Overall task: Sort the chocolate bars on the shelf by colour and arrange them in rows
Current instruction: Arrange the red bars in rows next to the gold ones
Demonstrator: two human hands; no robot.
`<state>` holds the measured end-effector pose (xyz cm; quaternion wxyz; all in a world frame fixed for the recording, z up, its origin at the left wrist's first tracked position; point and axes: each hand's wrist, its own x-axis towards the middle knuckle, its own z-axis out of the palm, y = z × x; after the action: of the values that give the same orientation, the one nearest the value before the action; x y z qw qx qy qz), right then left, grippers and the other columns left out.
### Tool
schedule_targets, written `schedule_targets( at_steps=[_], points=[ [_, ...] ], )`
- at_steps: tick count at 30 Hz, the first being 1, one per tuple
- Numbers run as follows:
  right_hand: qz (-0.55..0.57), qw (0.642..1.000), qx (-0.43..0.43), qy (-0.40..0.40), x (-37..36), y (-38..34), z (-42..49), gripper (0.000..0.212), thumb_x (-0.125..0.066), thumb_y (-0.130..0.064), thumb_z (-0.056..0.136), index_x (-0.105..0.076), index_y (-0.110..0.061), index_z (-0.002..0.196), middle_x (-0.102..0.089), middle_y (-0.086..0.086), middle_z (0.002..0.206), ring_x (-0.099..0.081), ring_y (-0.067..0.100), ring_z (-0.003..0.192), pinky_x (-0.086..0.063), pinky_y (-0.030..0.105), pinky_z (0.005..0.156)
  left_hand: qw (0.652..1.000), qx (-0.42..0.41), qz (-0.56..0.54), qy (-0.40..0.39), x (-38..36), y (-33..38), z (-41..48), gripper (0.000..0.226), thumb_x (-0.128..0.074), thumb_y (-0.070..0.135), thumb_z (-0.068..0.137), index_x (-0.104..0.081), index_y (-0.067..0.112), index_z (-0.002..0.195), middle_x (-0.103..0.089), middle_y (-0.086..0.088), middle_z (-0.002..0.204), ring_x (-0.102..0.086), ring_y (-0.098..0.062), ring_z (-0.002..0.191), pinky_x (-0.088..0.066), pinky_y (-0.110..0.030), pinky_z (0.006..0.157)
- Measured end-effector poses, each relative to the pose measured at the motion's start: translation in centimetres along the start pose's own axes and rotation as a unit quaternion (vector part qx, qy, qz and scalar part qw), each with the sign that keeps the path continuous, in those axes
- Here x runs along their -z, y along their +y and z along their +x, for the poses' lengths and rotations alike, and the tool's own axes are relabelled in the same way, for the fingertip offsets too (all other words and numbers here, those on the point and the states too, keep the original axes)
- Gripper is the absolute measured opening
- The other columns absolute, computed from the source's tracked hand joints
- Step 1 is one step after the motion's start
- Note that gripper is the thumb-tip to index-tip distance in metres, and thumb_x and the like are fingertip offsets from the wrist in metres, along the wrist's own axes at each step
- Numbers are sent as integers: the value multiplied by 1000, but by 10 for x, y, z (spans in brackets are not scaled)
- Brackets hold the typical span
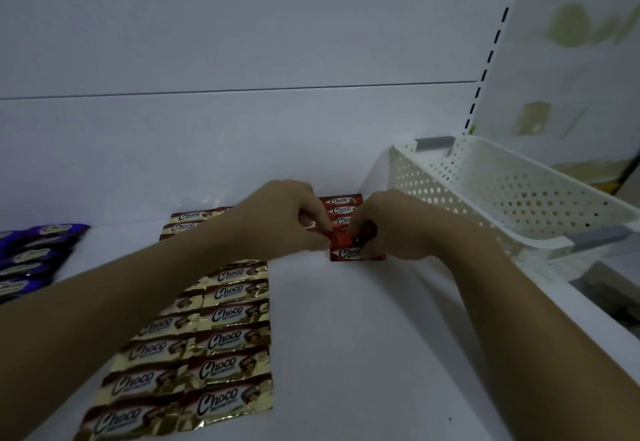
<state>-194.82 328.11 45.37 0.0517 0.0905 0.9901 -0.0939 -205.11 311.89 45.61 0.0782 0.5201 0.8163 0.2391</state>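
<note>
Both hands pinch one red chocolate bar point(341, 238) just over the red row point(341, 206) on the shelf point(363, 336), the left hand point(280, 219) and right hand point(391, 227) with fingers curled on its ends. The hands hide most of the row. Gold bars point(228, 336) lie left, partly under the forearm. Purple bars point(31, 257) are cut off at the edge. What the white basket point(485, 177) on the right holds cannot be made out.

5 red bars point(341, 200), 13+ gold bars point(225, 340), approx 5 blue bars point(34, 253), 1 basket point(485, 191).
</note>
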Motion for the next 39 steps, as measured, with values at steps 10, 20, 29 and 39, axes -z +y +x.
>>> schedule_targets(
  at_steps=[10, 20, 29, 39],
  points=[
    [174, 975, -3, 135, 4, 0, 3, 15, -75, -20, 82, -72, -25, 96, -67, -14, 80, -63, 2, 74, -50, 17, 70, 975, 65, -200, 69, 18, -17, -14, 16, -61, 26, 90, -73, 16, 87, -74, 2, 75, -65, -5, 59, -52, -18, 55],
    [223, 959, -30, 170, 6, 1, 5, 11, -72, -21, 85, -73, -26, 95, -73, -10, 85, -66, -1, 73, -51, 12, 68, 968, 76, -232, 62, 18, -23, -11, 36, -63, 4, 89, -55, 25, 117, -73, 0, 83, -66, -11, 62, -52, -23, 55],
    [42, 998, -35, 13, 2, 2, -1, 17, -72, -25, 84, -75, -28, 100, -64, -15, 88, -59, 9, 88, -46, 19, 76, 996, 66, -55, -40, -4, -17, -1, 8, -70, 18, 86, -71, 26, 87, -71, 10, 79, -65, 4, 64, -45, -5, 56],
    [-17, 1000, -11, -13, 6, -8, -8, 34, -78, -28, 79, -67, -27, 111, -58, -11, 98, -54, 8, 90, -47, 23, 82, 982, -23, 174, -71, -17, -12, -4, 26, -60, 42, 90, -64, 33, 114, -57, 14, 115, -49, -2, 100, -42, -23, 86]
  ],
)
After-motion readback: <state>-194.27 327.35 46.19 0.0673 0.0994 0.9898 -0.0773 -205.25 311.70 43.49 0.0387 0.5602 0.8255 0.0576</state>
